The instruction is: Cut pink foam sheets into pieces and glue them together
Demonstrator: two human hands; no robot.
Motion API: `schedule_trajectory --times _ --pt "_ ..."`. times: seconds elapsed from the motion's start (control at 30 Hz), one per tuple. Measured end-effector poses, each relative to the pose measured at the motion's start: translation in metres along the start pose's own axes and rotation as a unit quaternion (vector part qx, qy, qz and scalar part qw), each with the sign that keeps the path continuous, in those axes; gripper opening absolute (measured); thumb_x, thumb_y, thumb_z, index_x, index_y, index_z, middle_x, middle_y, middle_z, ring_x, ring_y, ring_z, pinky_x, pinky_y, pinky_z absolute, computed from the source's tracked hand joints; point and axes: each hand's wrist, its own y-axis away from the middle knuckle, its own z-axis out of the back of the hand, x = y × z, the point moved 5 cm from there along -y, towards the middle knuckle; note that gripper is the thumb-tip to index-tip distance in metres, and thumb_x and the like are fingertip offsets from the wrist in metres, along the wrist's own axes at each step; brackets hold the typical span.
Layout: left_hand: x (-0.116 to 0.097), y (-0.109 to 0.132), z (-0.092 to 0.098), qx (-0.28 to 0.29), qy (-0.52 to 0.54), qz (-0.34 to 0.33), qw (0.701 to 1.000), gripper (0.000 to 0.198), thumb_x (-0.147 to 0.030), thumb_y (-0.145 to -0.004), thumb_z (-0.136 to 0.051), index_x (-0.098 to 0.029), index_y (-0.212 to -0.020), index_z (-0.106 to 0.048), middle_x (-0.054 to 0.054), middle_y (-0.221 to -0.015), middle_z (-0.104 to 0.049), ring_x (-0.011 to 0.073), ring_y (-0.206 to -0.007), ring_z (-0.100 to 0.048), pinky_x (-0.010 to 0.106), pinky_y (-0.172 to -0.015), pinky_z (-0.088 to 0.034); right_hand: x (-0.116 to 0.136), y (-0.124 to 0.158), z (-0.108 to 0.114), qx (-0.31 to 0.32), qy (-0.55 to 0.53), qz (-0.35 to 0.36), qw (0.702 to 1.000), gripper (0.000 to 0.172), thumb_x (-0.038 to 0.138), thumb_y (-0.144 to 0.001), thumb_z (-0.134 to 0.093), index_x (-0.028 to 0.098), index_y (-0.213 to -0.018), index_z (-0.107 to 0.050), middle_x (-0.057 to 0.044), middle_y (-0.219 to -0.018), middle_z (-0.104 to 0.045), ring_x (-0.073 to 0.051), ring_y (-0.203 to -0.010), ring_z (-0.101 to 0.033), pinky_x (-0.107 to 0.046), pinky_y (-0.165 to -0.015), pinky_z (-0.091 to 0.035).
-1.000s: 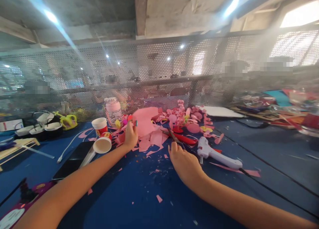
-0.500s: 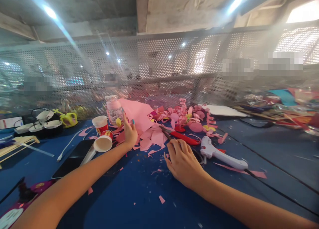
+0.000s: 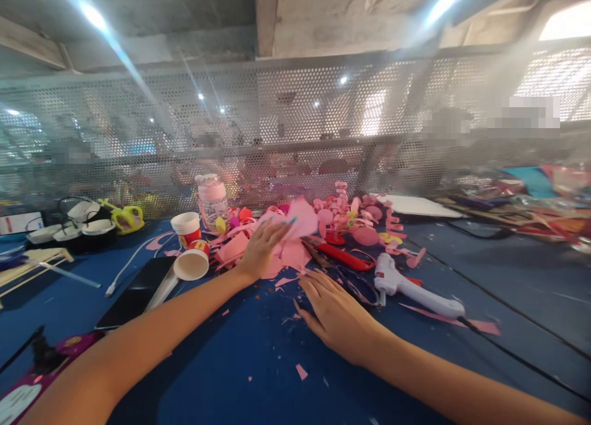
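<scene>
My left hand (image 3: 264, 246) reaches over a heap of pink paper scraps (image 3: 286, 252) on the blue table (image 3: 258, 363), fingers stretched forward against a raised pink sheet (image 3: 302, 218). My right hand (image 3: 333, 311) lies flat on the table with its fingers spread, holding nothing. Just beyond its fingertips lie scissors with red handles (image 3: 344, 259), and a white glue gun (image 3: 410, 286) rests to its right.
Two paper cups (image 3: 189, 249), a clear bottle with a pink cap (image 3: 212, 200), a black phone with white cable (image 3: 138, 289) sit left. Pink curled cut-outs (image 3: 351, 215) lie behind. A perforated metal screen (image 3: 295, 129) closes off the far edge. More craft clutter (image 3: 512, 206) lies right.
My left hand lowered the pink sheet from upright and stretched forward over the scraps. My right hand drew back from the scissors and spread flat on the table.
</scene>
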Motion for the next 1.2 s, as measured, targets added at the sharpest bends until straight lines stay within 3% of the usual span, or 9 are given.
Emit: schedule_trajectory --times 0.07,0.13,0.27,0.4,0.53,0.73,0.9,1.03,1.2 --pt "-0.004 0.0 -0.003 0.048 -0.022 -0.002 0.999 0.061 0.003 -0.075 -0.036 -0.023 -0.13 -0.037 0.006 -0.118 -0.056 0.0198 -0.121 -0.039 0.04 -0.102 -0.032 0.0 -0.001 0.001 0.013 -0.014 -0.006 1.0 0.032 0.025 -0.082 -0.046 0.006 -0.106 -0.055 -0.018 -0.111 -0.058 -0.027 -0.107 -0.051 -0.04 -0.092 -0.042" --pt "0.0 0.0 -0.005 0.078 -0.05 0.045 0.995 0.054 0.001 -0.075 -0.037 -0.017 -0.126 -0.044 0.008 -0.107 -0.062 0.0201 -0.113 -0.047 0.037 -0.098 -0.036 0.001 -0.001 0.002 0.025 -0.024 -0.013 0.999 0.027 0.023 -0.082 -0.045 0.009 -0.102 -0.056 -0.016 -0.105 -0.059 -0.026 -0.101 -0.053 -0.04 -0.087 -0.044" --pt "0.009 0.002 -0.003 0.088 -0.068 0.116 0.987 0.048 0.002 -0.072 -0.038 -0.017 -0.113 -0.056 0.004 -0.085 -0.068 0.0192 -0.093 -0.057 0.034 -0.089 -0.041 0.004 0.001 0.007 0.022 -0.028 -0.019 0.999 0.021 0.023 -0.085 -0.04 0.012 -0.09 -0.057 -0.012 -0.089 -0.061 -0.024 -0.086 -0.055 -0.039 -0.075 -0.048" --pt "0.014 0.002 -0.003 0.092 -0.071 0.137 0.984 0.04 0.0 -0.072 -0.039 -0.018 -0.1 -0.062 0.004 -0.082 -0.068 0.0197 -0.087 -0.058 0.032 -0.082 -0.043 0.005 0.002 0.018 -0.078 -0.038 -0.012 0.996 0.019 0.021 -0.085 -0.038 0.013 -0.082 -0.055 -0.01 -0.08 -0.058 -0.022 -0.081 -0.052 -0.036 -0.072 -0.047" --pt "0.016 0.002 -0.002 0.098 -0.075 0.149 0.981 0.033 -0.004 -0.073 -0.04 -0.018 -0.092 -0.063 0.005 -0.081 -0.067 0.0192 -0.084 -0.059 0.031 -0.079 -0.042 -0.009 -0.011 0.027 -0.164 -0.036 -0.078 0.983 0.015 0.018 -0.081 -0.041 0.011 -0.089 -0.051 -0.013 -0.09 -0.055 -0.023 -0.088 -0.049 -0.036 -0.081 -0.043" --pt "0.012 0.001 0.001 0.101 -0.083 0.131 0.983 0.03 -0.003 -0.072 -0.041 -0.018 -0.087 -0.062 0.005 -0.077 -0.066 0.0197 -0.076 -0.058 0.032 -0.074 -0.042 -0.06 -0.088 0.016 -0.039 0.062 -0.188 0.979 0.023 0.013 -0.079 -0.04 0.009 -0.097 -0.053 -0.015 -0.102 -0.056 -0.024 -0.1 -0.046 -0.036 -0.091 -0.032" --pt "0.01 0.0 0.003 0.082 -0.097 0.102 0.987 0.028 -0.004 -0.072 -0.042 -0.016 -0.087 -0.062 0.007 -0.073 -0.063 0.0214 -0.078 -0.056 0.035 -0.079 -0.04 -0.096 -0.149 -0.005 0.008 0.075 -0.207 0.975 0.03 0.007 -0.078 -0.041 0.014 -0.103 -0.057 -0.012 -0.107 -0.059 -0.024 -0.105 -0.045 -0.033 -0.082 -0.036" --pt "0.008 -0.001 0.001 0.073 -0.106 0.08 0.988 0.026 -0.004 -0.072 -0.043 -0.016 -0.081 -0.063 0.006 -0.072 -0.064 0.0202 -0.077 -0.056 0.033 -0.08 -0.04 -0.103 -0.163 -0.028 0.026 0.087 -0.2 0.976 0.03 0.005 -0.079 -0.04 0.015 -0.096 -0.062 -0.014 -0.105 -0.061 -0.027 -0.108 -0.044 -0.036 -0.084 -0.034" --pt "0.008 0.0 -0.001 0.069 -0.098 0.072 0.99 0.025 -0.004 -0.072 -0.044 -0.016 -0.081 -0.064 0.006 -0.072 -0.065 0.0206 -0.076 -0.057 0.034 -0.08 -0.04 -0.107 -0.156 -0.043 0.032 0.101 -0.189 0.976 0.034 0.006 -0.082 -0.036 0.014 -0.102 -0.062 -0.015 -0.111 -0.059 -0.028 -0.113 -0.041 -0.039 -0.09 -0.029"
